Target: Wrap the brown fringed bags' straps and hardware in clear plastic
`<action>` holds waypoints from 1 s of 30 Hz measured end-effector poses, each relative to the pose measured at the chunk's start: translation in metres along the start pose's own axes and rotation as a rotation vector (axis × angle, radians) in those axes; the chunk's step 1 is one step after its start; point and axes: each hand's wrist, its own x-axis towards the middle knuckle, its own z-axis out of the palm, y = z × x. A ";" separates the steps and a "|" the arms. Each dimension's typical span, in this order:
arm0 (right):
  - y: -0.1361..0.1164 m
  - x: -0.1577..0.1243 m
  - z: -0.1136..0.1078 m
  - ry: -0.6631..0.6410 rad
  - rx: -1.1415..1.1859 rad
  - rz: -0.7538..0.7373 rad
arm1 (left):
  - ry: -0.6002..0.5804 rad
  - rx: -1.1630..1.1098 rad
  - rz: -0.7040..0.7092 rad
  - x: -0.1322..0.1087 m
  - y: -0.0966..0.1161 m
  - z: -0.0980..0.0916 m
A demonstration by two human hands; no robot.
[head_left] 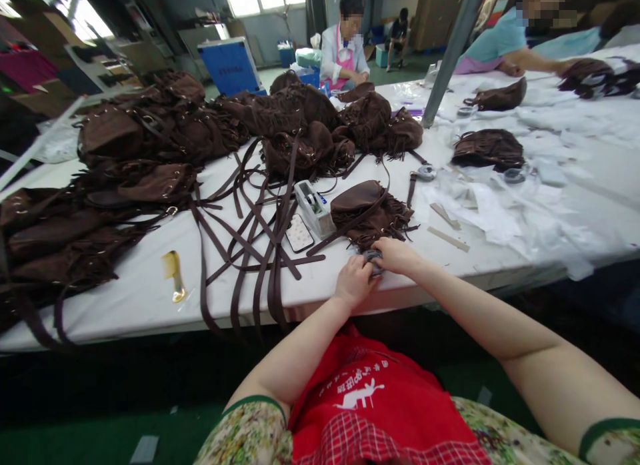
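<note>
Your left hand point(354, 283) and right hand point(399, 254) meet at the worktop point(150, 291) edge, both pinching a small grey object point(373, 259) that your fingers mostly hide.

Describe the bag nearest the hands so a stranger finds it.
On the white table, find the near edge where left hand and right hand grip a small grey item. Just beyond lies a brown fringed bag, alone beside a white tape dispenser, apart from the heaped bags.

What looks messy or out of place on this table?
The brown straps lie tangled and spill over the table's front edge, left of the left hand and right hand, which grip a small grey object. White paper scraps litter the right side. Nothing looks damaged.
</note>
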 end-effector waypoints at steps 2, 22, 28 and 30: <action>-0.002 -0.005 0.006 0.017 -0.049 0.118 | 0.013 -0.006 -0.047 0.002 0.005 0.002; 0.065 -0.042 -0.022 0.384 0.142 0.232 | -0.368 -0.078 0.169 0.016 -0.016 -0.015; 0.158 -0.052 -0.022 0.119 0.031 0.690 | -0.351 -0.049 0.168 0.014 -0.012 -0.017; 0.169 -0.050 -0.019 0.097 0.031 0.683 | -0.359 -0.022 0.170 0.014 -0.008 -0.018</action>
